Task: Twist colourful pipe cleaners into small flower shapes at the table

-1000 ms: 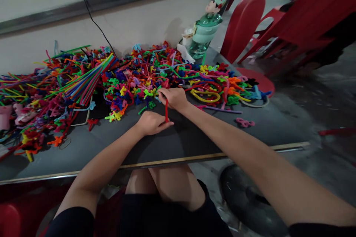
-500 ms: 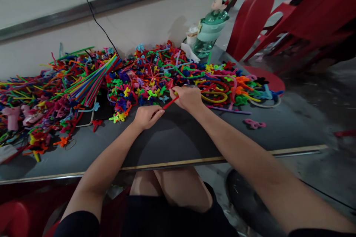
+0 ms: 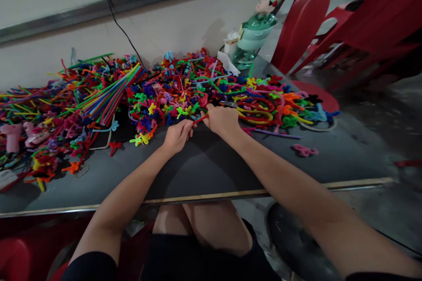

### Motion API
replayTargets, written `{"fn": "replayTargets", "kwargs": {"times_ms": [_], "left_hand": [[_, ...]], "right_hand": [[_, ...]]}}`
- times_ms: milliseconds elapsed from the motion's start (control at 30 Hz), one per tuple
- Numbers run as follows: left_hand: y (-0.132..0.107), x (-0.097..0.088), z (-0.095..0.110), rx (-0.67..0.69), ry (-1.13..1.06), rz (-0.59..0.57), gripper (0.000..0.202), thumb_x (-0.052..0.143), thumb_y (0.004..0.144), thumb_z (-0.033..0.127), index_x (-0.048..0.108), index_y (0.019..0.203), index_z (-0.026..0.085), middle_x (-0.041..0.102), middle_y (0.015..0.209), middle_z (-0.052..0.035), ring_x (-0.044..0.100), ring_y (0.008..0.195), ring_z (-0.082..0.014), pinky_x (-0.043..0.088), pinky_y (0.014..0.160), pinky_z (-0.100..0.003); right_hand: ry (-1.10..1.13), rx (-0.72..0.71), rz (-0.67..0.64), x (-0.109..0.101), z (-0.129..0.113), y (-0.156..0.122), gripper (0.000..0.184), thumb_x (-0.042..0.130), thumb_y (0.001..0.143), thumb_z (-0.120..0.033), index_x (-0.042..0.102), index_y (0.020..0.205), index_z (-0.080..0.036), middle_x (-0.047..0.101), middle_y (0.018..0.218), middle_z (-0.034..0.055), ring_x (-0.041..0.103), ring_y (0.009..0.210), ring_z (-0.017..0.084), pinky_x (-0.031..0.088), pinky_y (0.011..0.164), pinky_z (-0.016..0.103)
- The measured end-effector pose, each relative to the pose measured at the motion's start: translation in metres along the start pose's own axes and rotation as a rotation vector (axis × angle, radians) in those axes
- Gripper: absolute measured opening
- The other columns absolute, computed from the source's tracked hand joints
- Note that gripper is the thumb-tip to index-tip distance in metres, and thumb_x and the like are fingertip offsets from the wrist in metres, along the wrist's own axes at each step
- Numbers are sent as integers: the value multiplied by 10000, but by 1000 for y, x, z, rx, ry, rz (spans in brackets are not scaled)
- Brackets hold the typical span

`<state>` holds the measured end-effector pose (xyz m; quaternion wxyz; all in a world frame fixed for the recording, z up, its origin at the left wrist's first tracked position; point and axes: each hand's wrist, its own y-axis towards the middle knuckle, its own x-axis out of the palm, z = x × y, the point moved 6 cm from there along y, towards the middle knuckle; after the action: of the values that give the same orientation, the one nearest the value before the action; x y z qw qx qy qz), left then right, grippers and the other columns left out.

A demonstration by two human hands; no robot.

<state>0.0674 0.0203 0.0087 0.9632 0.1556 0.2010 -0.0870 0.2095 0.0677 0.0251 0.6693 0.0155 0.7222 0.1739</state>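
Observation:
A short stretch of red pipe cleaner (image 3: 200, 119) spans the gap between my two hands, just above the grey table. My left hand (image 3: 178, 136) is closed on its left end, with thumb and fingers pinched together. On the other end, my right hand (image 3: 222, 120) is closed too, its back turned up and its fingertips mostly hidden. Scissors with red and yellow handles (image 3: 255, 116) lie right beside my right hand. Behind both hands spreads a heap of twisted pipe-cleaner shapes (image 3: 171, 92) in many colours.
A bundle of straight pipe cleaners (image 3: 114, 94) lies on the heap at left, near pink glue guns (image 3: 12, 137). A green bottle (image 3: 253, 39) stands by the wall. A pink twisted piece (image 3: 305, 150) lies right on the table (image 3: 211, 175). Red chairs (image 3: 303, 26) stand beyond.
My left hand has turned and moved slightly up and to the right, closer to my right hand. Less of the red pipe cleaner shows between them.

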Motion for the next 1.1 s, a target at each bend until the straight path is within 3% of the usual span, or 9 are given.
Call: {"fn": "replayTargets", "kwargs": {"times_ms": [200,367,500,633,700,800,933,1000,1100], "left_hand": [[8,2,-18,-219,-473,25,411,448,888,613,452,857,204,456,521,74,437,396,-76,321,405,-206],[13,-13,-24,-350,-737,-40,276,449,933,448,464,818,197,400,464,70,422,392,-82,292,402,-205],[12,-19,-23,-409,-740,-59,272,486,920,426,570,851,176,457,542,29,481,503,-87,341,452,-206],[11,-16,-16,-292,-608,-164,407,482,907,506,650,1037,160,594,671,-35,536,574,-106,348,459,-219],[10,-15,-13,-219,-467,-219,489,430,920,541,648,1109,147,647,742,-69,555,599,-117,369,474,-229],[9,-26,-4,-56,29,-182,491,473,906,548,631,1161,160,682,839,-84,604,735,-154,444,580,-248],[9,-35,3,118,754,-172,499,661,834,416,560,1263,183,652,1095,-115,586,1071,-243,497,820,-317],[11,-36,-3,111,859,-231,406,624,872,338,571,1237,169,633,1150,-124,590,1092,-241,500,855,-328],[13,-38,-13,103,743,-332,298,609,880,248,614,1166,167,668,1088,-91,635,987,-197,503,851,-309]], "right_hand": [[114,-209,238,-31,-26,-15,456,362,943,-249,501,1358,-119,679,1028,163,533,974,271,384,614,305],[203,-442,205,-42,-43,-29,389,343,989,-279,650,1219,-216,718,989,85,583,877,198,373,644,292],[263,-362,151,-34,-36,-25,403,326,999,-307,643,1235,-229,745,938,60,632,780,170,348,597,274],[365,-344,-9,-14,-23,-14,428,318,987,-261,526,1360,-232,753,929,40,645,686,150,356,580,249],[398,-390,-79,-5,-18,-8,404,352,973,-250,553,1323,-229,747,992,49,663,734,156,371,604,245],[422,-358,-35,1,-8,-1,357,362,973,-279,640,1180,-197,747,959,67,670,773,177,376,622,252],[482,-258,123,-1,2,2,416,301,993,-351,658,1098,-166,716,744,62,627,633,164,358,592,258],[514,-269,131,0,1,0,418,308,989,-371,670,1064,-175,699,685,45,594,571,148,346,573,255],[571,-321,108,1,-5,-2,401,339,977,-374,688,1039,-185,710,712,37,576,550,129,337,554,246]]}}
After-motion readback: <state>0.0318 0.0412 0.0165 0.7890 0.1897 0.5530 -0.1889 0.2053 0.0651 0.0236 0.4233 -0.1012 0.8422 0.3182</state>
